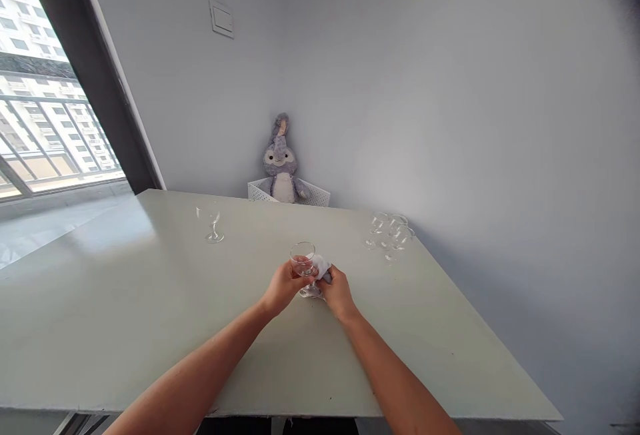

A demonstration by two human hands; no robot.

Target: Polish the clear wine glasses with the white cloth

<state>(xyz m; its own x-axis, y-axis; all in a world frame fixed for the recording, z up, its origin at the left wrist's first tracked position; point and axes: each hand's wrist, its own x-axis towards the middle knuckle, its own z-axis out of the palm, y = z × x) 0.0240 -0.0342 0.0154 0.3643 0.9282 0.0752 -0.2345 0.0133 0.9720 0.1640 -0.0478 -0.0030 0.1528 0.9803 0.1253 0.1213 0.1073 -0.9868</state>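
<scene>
A clear stemmed glass (303,252) is upright in front of me at the middle of the table. My left hand (286,286) is closed around the lower part of its bowl. A white cloth (320,266) is bunched against the right side of the glass, and my right hand (339,290) is closed on it. Part of the cloth also shows down by the glass's foot. The fingertips of my right hand are partly hidden behind the cloth and glass.
One stemmed glass (215,236) stands at the far left of the pale table (150,328). Several more stemmed glasses (400,240) cluster near the right edge by the wall. Behind the table, a plush rabbit (283,185) sits in a white perforated basket (319,196).
</scene>
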